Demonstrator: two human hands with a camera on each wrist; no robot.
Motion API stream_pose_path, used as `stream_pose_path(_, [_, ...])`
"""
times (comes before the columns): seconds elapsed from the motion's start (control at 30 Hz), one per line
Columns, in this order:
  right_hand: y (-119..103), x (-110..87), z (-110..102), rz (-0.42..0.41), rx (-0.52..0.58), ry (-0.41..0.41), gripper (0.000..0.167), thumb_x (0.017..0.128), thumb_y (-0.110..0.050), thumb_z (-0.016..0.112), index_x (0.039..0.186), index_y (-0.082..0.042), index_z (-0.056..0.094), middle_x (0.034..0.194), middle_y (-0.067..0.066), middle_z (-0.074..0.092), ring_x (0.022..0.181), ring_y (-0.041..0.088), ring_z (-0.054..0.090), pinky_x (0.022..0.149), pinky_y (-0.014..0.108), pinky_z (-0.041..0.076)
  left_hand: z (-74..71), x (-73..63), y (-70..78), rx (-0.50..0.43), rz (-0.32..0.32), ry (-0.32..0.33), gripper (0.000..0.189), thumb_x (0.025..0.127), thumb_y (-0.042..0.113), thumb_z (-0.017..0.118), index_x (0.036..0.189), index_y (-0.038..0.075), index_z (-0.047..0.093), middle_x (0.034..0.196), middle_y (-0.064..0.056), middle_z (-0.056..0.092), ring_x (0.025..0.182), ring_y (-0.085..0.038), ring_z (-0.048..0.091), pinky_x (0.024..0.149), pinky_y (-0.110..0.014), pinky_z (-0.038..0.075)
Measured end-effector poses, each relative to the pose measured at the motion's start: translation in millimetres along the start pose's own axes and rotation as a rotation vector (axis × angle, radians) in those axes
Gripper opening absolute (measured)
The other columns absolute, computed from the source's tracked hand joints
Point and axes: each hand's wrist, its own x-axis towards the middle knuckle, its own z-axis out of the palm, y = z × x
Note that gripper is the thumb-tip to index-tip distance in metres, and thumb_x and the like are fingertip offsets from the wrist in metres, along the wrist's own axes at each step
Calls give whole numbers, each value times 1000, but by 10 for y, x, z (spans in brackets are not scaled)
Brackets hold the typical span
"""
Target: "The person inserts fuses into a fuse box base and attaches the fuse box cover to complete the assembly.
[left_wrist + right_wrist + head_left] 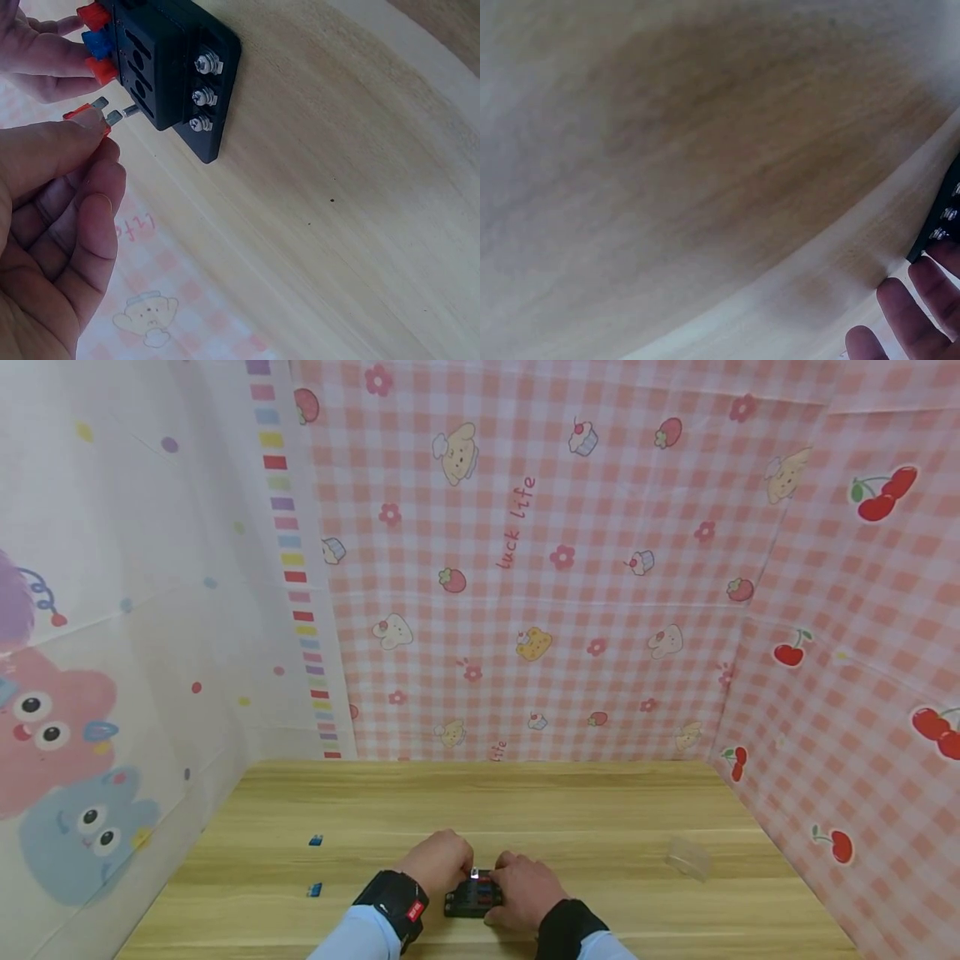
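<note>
A black fuse box point(468, 907) lies on the table in front of me, with screw terminals point(204, 97) along one edge. My left hand point(438, 862) pinches a red blade fuse point(80, 112) between thumb and forefinger, its metal prongs pointing at the box's side. Red and blue fuses point(96, 43) sit along that side of the box. My right hand point(529, 891) grips the right end of the box, thumb at the near edge and fingers at the far edge. In the right wrist view, the fingers point(911, 319) lie against the box's corner, which is only partly visible.
Two small blue fuses point(315, 889) lie apart on the wooden table point(600, 810), left of my hands. A clear plastic piece point(687, 858) lies to the right. Printed cloth point(555, 602) hangs behind the table and at both sides.
</note>
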Motion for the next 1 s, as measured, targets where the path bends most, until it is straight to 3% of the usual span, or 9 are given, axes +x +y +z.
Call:
stream_pose_path(0.63, [0,-9,5,-8,-16,19,46,75,-44,82,106,-12,74,101,-2,59,83,14,54,74,34,48,40,-11,35,51,-3,27,13,81,-2,76,76,10,76,67,8,63,62,-6,52,66,-26,49])
stream_pose_path(1.0, [15,-5,16,5,-12,6,46,76,-45,81,107,-12,73,103,-2,59,84,14,54,73,35,48,80,25,37,116,32,35,13,79,-2,78,75,11,75,67,7,64,61,-6,53,64,-25,49])
